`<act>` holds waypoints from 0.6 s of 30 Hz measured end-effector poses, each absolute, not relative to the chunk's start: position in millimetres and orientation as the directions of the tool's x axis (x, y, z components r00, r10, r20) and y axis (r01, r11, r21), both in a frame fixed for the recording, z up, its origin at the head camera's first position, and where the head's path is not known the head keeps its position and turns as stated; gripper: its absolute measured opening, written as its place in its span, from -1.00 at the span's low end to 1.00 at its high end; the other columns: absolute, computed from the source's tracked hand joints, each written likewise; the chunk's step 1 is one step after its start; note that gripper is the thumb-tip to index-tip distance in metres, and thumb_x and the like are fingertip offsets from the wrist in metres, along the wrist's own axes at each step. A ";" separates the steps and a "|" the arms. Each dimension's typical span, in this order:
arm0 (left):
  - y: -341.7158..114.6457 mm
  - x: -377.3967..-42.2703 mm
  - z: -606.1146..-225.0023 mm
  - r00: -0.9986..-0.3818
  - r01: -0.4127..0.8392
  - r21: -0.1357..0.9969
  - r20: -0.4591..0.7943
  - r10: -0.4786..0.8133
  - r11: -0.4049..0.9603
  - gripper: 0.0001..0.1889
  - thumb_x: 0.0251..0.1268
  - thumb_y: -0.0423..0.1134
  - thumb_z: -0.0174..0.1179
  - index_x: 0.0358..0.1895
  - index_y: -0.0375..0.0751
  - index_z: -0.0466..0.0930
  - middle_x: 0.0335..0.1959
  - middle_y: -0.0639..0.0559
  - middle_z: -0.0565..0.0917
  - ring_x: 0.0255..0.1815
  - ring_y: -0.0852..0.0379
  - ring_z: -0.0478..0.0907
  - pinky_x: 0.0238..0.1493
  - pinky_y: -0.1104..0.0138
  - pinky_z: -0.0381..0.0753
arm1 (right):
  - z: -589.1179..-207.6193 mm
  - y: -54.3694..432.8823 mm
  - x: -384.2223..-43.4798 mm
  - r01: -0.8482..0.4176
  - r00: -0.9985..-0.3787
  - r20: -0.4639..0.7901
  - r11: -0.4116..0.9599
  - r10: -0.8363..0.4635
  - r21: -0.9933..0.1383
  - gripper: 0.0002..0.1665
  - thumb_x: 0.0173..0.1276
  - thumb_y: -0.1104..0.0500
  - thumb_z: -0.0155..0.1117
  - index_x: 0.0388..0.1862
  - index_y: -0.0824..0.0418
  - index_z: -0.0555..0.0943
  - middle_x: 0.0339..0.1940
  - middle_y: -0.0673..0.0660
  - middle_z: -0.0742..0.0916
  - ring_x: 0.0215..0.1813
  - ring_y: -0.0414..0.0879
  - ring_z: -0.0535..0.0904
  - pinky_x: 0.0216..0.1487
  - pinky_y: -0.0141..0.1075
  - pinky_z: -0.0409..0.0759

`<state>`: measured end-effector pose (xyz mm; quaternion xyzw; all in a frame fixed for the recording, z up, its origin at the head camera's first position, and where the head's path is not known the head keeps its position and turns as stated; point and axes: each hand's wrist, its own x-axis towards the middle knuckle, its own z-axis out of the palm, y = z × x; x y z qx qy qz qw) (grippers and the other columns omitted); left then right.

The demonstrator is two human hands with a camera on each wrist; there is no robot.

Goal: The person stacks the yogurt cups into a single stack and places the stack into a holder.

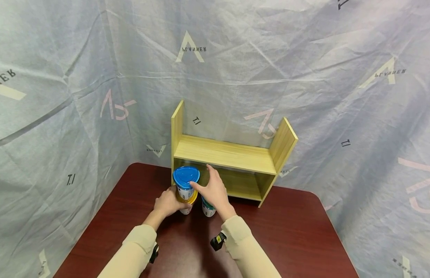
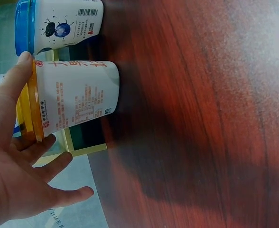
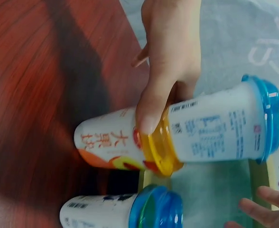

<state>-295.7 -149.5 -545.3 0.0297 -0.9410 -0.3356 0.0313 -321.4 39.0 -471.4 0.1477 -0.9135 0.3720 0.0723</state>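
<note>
Grey printed sheeting [image 1: 229, 46] hangs behind a dark reddish wooden table [image 1: 288, 227]. Near the middle, a yellow-lidded cup [image 3: 113, 142] is upright with a blue-lidded cup [image 3: 208, 126] stacked directly on its lid; whether the lower base bears fully on the table is not clear. Both seem likely to be light and fairly stiff, with smooth, somewhat slippery walls that could dent if squeezed hard, so the firmer rim of each lid looks the better place to take hold, and the loose stack probably wants keeping level. The left hand [image 1: 168, 201], at eight o'clock of the stack, grips the yellow-lidded cup around its lid, thumb on one side and fingers on the other; that cup's body lies below the grip, the blue-lidded cup above it. At three o'clock the right hand [image 1: 215, 191] is spread and grasps nothing, its thumb by the blue lid's edge; whether it touches cannot be told. Another cup [image 1: 208, 210], its lid blue to green, stands just beside the stack at four o'clock. Farther out, toward two o'clock, is a pale wooden shelf [image 1: 225, 154], and cream sleeves [image 1: 248, 243] reach in from six o'clock.
</note>
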 end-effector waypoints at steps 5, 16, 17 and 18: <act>-148.8 -296.3 -544.9 -0.997 -0.043 0.628 0.027 -0.077 0.777 -0.02 -0.06 0.19 0.57 0.38 -0.28 0.37 0.20 -0.23 0.60 0.15 -0.26 0.58 0.12 -0.37 0.42 | -479.0 53.9 -323.4 -0.320 -0.945 0.273 0.689 -0.181 -0.651 0.08 0.25 -0.39 0.37 0.57 0.10 0.25 0.46 0.17 0.45 0.37 0.17 0.47 0.22 0.17 0.52; -149.8 -296.5 -545.0 -0.996 -0.036 0.614 0.038 -0.075 0.788 0.00 -0.08 0.25 0.55 0.36 -0.28 0.39 0.18 -0.22 0.61 0.13 -0.23 0.60 0.09 -0.32 0.48 | -501.3 82.5 -324.2 -0.291 -0.956 0.225 0.725 -0.189 -0.625 -0.08 0.32 -0.17 0.42 0.51 0.19 0.33 0.41 0.25 0.47 0.34 0.20 0.48 0.26 0.15 0.49; -149.6 -296.5 -544.7 -0.997 -0.038 0.615 0.034 -0.075 0.788 -0.01 -0.08 0.24 0.55 0.36 -0.28 0.38 0.18 -0.21 0.61 0.13 -0.23 0.59 0.09 -0.31 0.48 | -504.2 84.5 -324.1 -0.285 -0.958 0.216 0.728 -0.190 -0.624 -0.08 0.31 -0.16 0.43 0.50 0.21 0.33 0.40 0.26 0.47 0.33 0.21 0.48 0.25 0.17 0.49; -149.4 -296.3 -544.4 -0.997 -0.037 0.615 0.034 -0.074 0.788 -0.01 -0.07 0.24 0.55 0.36 -0.28 0.38 0.18 -0.21 0.61 0.13 -0.22 0.59 0.09 -0.31 0.48 | -507.2 86.4 -324.0 -0.280 -0.960 0.208 0.730 -0.190 -0.624 -0.08 0.31 -0.16 0.44 0.50 0.22 0.33 0.40 0.28 0.47 0.33 0.22 0.48 0.24 0.18 0.50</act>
